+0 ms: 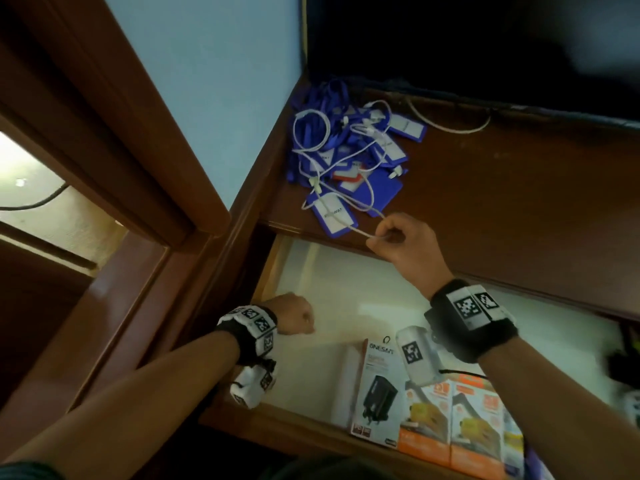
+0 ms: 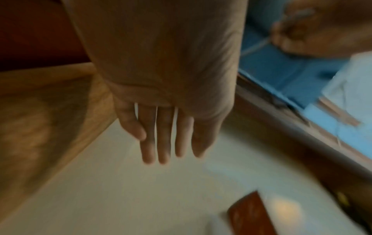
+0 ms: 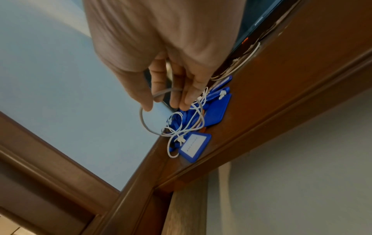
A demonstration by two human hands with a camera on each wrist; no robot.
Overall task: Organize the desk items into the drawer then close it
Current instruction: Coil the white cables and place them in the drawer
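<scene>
Meanwhile the right hand [image 1: 403,242] pinched a white cable [image 1: 367,199] trailing from the blue tags [image 1: 360,157] on the worktop [image 1: 502,188]; the left hand [image 2: 167,127], fingers straight, hung over the open drawer [image 1: 346,282].

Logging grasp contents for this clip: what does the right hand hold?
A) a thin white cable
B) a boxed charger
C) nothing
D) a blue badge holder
A: the right hand pinches the thin white cable, which trails back into the pile of blue badge holders on the brown wooden desk.
</scene>
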